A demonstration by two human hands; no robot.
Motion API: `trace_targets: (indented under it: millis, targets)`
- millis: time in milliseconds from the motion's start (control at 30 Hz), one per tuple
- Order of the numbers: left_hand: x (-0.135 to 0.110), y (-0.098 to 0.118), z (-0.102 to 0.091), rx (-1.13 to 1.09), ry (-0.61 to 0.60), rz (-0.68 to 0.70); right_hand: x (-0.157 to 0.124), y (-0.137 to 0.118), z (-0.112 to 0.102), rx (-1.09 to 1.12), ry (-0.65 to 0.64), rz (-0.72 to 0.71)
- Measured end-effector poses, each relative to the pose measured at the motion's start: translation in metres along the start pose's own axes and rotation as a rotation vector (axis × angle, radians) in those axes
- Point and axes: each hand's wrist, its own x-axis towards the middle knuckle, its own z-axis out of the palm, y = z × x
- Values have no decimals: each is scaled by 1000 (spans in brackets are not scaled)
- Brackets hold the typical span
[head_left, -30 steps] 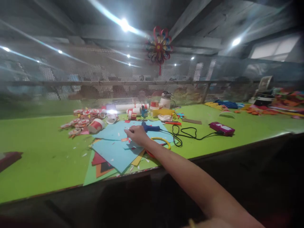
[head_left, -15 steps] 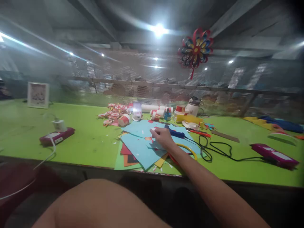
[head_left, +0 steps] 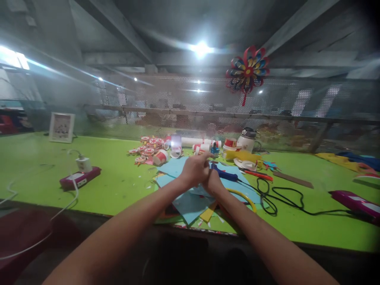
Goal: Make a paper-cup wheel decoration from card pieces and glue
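Observation:
Over the light blue paper sheets [head_left: 192, 208], my left hand [head_left: 194, 170] and my right hand [head_left: 213, 182] meet, fingers curled closed against each other. Whatever they hold is hidden between them or too small to name. Just right of my right hand lies a blue glue gun [head_left: 227, 174] with its black cord [head_left: 263, 190] looping off to the right. A yellow ring-like handle [head_left: 247, 198] shows beside my right wrist. Yellow paper [head_left: 208, 213] and paper scraps stick out at the near edge of the pile.
Behind are red-and-white paper cups [head_left: 160, 157], decorated discs [head_left: 151, 146], a kettle-like jug [head_left: 247, 139] and a red-orange cutter [head_left: 259, 175]. Purple power strips lie left [head_left: 80, 178] and right [head_left: 354, 204]. A framed picture [head_left: 61, 127] stands at left; a paper flower [head_left: 248, 71] hangs above.
My left hand has come into view and joined my right hand over the blue paper. Earlier my right hand alone pinched a small white piece there. The view has shifted slightly.

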Motion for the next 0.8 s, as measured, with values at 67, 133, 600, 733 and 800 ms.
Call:
trace_targets:
  millis: [67,133,600,733,800]
  targets:
    - [-1,-25,0,85,8,-51,-1,1,0,-5,-10,9]
    - [-5,-44,1,106,10,-69,-1,3,1,-9,-22,20]
    - [-14,-49,8,97,-52,-66,-3,6,8,-4,3,67]
    - [-15,-51,8,106,-91,-63,-3,7,8,-12,16,75]
    - [-15,-52,8,108,-104,-65,-3,6,7,-17,18,87]
